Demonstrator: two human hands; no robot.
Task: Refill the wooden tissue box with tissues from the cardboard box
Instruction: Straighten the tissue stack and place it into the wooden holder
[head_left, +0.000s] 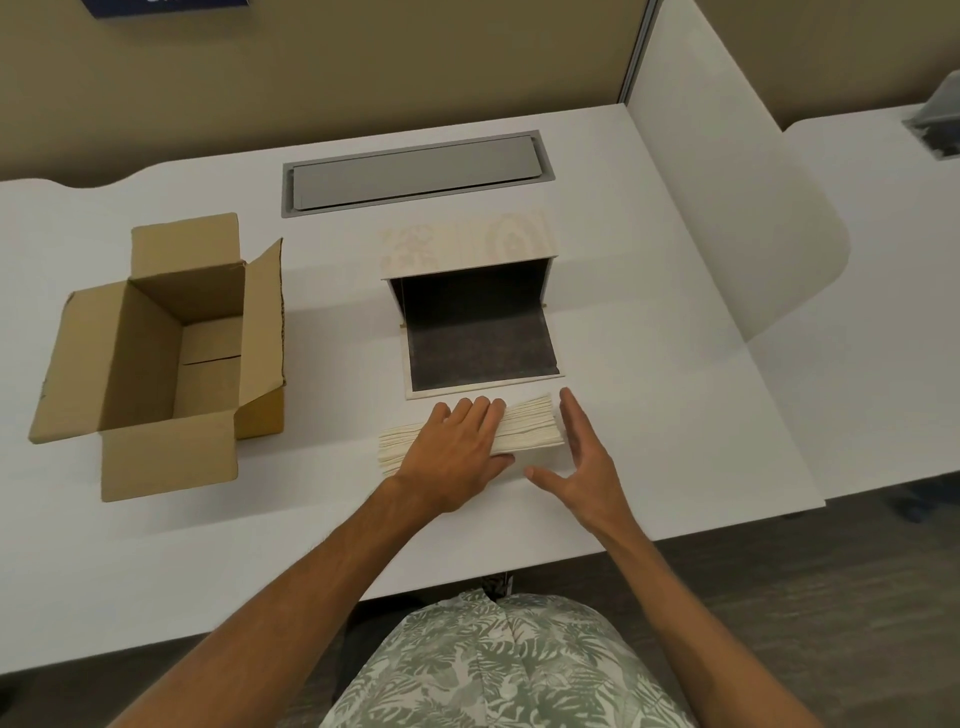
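A stack of cream tissues (530, 428) lies on the white desk (675, 415), just in front of the wooden tissue box (467, 249). That box lies on its side, its dark-lined flap (480, 353) folded down toward me and its inside empty. My left hand (457, 449) rests flat on top of the stack, covering its middle. My right hand (584, 457) stands open at the stack's right end, fingers spread, touching or almost touching it. The cardboard box (156, 353) stands open at the left, and I see nothing inside it.
A grey cable hatch (415, 174) is set into the desk behind the wooden box. A white divider panel (727, 182) rises along the desk's right side. The desk's front edge runs close below my forearms.
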